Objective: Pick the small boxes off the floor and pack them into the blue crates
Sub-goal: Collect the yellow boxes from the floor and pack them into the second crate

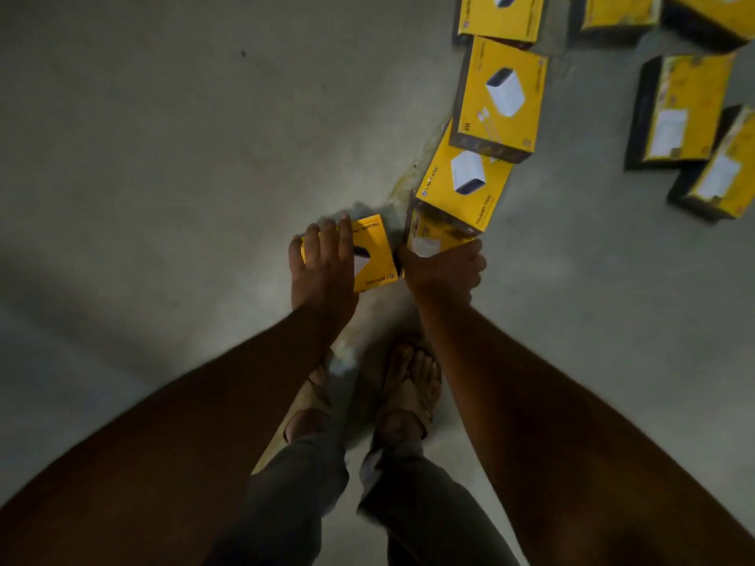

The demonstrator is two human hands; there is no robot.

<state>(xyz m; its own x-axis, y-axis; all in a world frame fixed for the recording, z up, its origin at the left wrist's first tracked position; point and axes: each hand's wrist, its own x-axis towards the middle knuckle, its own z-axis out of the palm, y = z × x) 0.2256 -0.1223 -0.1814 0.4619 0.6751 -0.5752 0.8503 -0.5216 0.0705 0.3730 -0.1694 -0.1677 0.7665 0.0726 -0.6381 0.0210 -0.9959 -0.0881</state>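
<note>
Feet: sandals (412, 386) on grey floor (163, 157).
Left hand (322, 267): fingers spread flat over yellow box (374, 255); no closed grip.
Right hand (443, 267): curled round second box (433, 239), beneath a leaning box row (500, 100).
Advice: lift gently, or the row probably slides.
Crates: unseen.

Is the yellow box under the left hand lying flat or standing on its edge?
Flat, it seems. The yellow box shows its broad printed face upward, and the left hand lies spread over that face.
</note>
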